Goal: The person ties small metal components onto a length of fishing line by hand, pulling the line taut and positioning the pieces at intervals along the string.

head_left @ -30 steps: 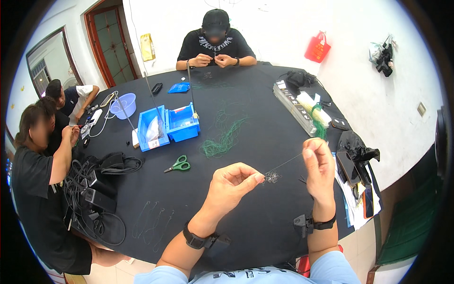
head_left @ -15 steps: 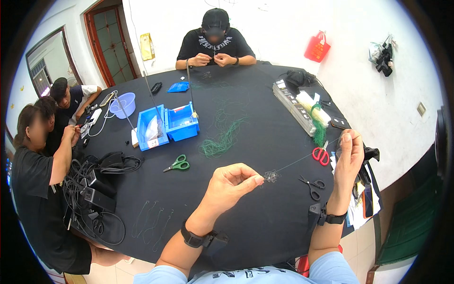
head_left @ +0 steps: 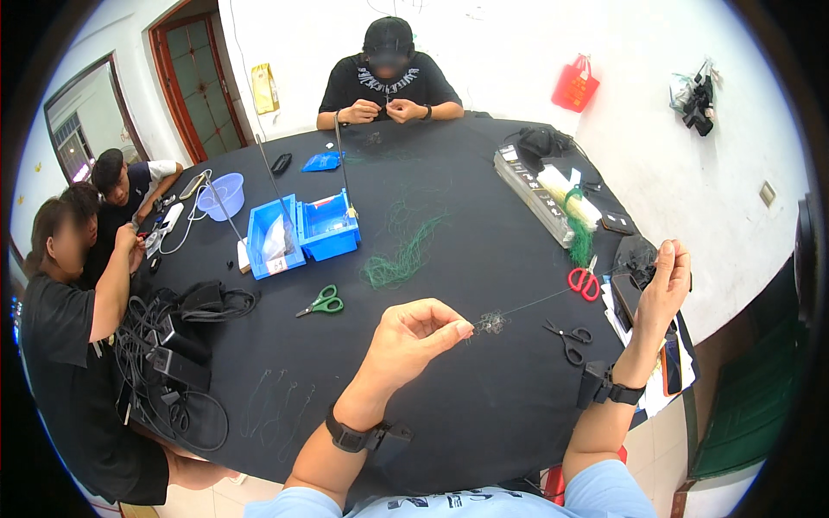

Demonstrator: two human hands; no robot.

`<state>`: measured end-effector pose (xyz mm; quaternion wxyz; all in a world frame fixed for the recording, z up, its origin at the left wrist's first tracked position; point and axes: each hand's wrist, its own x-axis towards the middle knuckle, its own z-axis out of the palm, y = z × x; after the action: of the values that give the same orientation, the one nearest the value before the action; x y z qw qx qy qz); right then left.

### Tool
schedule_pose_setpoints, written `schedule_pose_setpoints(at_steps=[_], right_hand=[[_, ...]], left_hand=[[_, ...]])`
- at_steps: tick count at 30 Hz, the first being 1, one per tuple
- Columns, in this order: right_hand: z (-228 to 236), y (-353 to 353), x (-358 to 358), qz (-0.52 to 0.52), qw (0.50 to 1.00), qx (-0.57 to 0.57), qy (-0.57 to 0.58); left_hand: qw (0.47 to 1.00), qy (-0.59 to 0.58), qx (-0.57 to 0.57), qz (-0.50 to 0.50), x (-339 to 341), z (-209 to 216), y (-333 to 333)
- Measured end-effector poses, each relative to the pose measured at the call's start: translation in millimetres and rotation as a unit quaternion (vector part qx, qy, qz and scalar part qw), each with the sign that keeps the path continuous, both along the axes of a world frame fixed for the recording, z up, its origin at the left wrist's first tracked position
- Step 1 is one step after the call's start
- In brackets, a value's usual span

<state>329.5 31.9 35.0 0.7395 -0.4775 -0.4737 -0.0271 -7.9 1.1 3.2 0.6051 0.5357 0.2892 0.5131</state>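
Your left hand [head_left: 413, 339] pinches the rim of the wiry tangle [head_left: 492, 323], held above the desk [head_left: 484, 414], closer to its near edge than its far one. Your right hand [head_left: 663, 281], by the right edge, pinches the taut thread [head_left: 540, 300]. Gentle, even tension likely serves best; jerking could tighten knots.

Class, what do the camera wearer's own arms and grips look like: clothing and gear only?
The left grip and right grip are gloveless. The left band and right band are black, each with a black block attached: left block, right block. The left sleeve and right sleeve are short and light blue.
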Motion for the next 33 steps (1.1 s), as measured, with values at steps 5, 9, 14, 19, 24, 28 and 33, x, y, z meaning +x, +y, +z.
schedule_pose_setpoints(at_steps=[5,9,14,19,24,28,33], right_hand=[[-5.0,2.4,17.0,-0.025,1.0,0.002,0.013],[-6.2,1.7,29.2,-0.037,0.999,0.008,0.02],[-8.9,4.5,41.2,-0.075,0.997,0.007,0.033],[-13.6,4.8,54.6,-0.102,0.993,-0.018,0.054],[-25.4,8.6,78.6,-0.121,0.991,-0.041,0.044],[-28.2,15.0,78.1,-0.139,0.989,-0.035,0.045],[-33.5,19.7,76.5,-0.139,0.982,-0.125,0.017]], left_hand=[[1.0,0.005,-0.002,-0.007,-3.0,1.2,0.8],[1.0,-0.003,-0.002,-0.014,-3.1,0.8,1.2],[1.0,0.005,0.006,-0.009,-5.0,2.7,2.0],[1.0,-0.004,0.002,-0.004,-7.9,3.3,2.7],[1.0,-0.002,0.013,-0.005,-9.8,3.1,3.9],[1.0,-0.004,0.015,-0.002,-9.6,3.4,4.5],[1.0,-0.014,0.023,0.005,-9.9,6.4,3.6]])
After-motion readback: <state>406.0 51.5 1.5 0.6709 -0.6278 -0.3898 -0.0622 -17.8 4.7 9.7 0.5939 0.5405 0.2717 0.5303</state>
